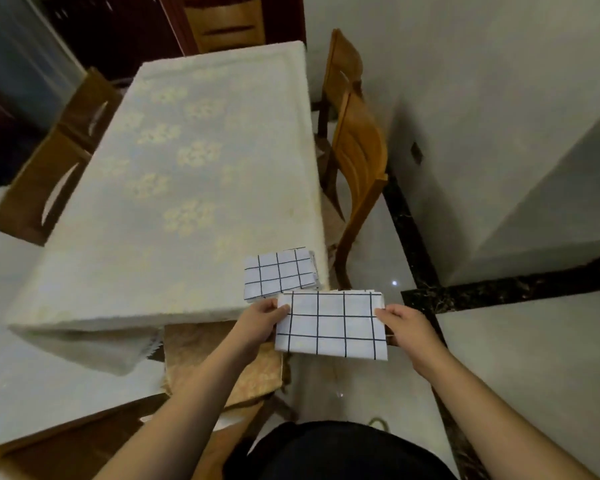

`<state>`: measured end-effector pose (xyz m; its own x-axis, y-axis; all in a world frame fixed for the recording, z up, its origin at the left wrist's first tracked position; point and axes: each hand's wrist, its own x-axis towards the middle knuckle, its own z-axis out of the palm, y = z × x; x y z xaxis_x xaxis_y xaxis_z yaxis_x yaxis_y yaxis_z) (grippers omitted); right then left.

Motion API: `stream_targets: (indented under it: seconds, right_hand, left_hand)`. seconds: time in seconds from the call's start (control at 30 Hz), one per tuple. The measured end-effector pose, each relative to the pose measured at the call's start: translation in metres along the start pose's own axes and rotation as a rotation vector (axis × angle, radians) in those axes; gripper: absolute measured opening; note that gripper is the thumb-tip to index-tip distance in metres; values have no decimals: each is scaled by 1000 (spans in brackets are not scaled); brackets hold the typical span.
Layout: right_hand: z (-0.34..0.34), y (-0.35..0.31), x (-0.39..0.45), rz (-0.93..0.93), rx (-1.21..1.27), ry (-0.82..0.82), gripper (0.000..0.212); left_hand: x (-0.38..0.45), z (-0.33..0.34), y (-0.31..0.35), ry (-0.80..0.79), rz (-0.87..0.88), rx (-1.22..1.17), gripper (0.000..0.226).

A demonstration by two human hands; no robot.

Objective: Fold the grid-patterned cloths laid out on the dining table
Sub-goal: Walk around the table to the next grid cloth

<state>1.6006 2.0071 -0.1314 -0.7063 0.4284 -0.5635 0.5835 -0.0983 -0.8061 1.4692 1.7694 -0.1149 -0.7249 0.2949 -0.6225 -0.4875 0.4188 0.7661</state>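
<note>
A folded grid-patterned cloth, white with dark lines, is held in the air just off the near right corner of the bench, its far edge level with the bench's near edge. The left hand grips the cloth's left side, thumb lying on top near the upper left corner and the fingers curled beneath. The right hand holds the right side the same way, thumb on the top surface and fingers under the cloth, hidden from view. The cloth looks flat and several layers thick along its far edge. A second folded cloth of the same pattern lies on the bench at the near right corner, close beside the held one, with a slight overlap in the view. The bench is covered by a pale tablecloth with faint yellow flower motifs. Wooden chairs stand along the bench's right side, others along its left and far edges, and a cushioned chair seat shows below the near edge.
</note>
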Motion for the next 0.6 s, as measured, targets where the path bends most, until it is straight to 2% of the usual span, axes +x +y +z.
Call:
stream_targets:
  seconds: [0.2,0.4,0.6]
  right_hand:
    - [2,-25,35,-18,-46,-101,16]
    - [28,-48,72,-4,-106,-183,17]
    - [59,-74,106,37,-150,-206,16]
  left_hand:
    - [5,2,1,142,-21,-122,14]
    - [34,-20,3,312,9,-134,15]
    - [72,-43,4,350,4,-48,17]
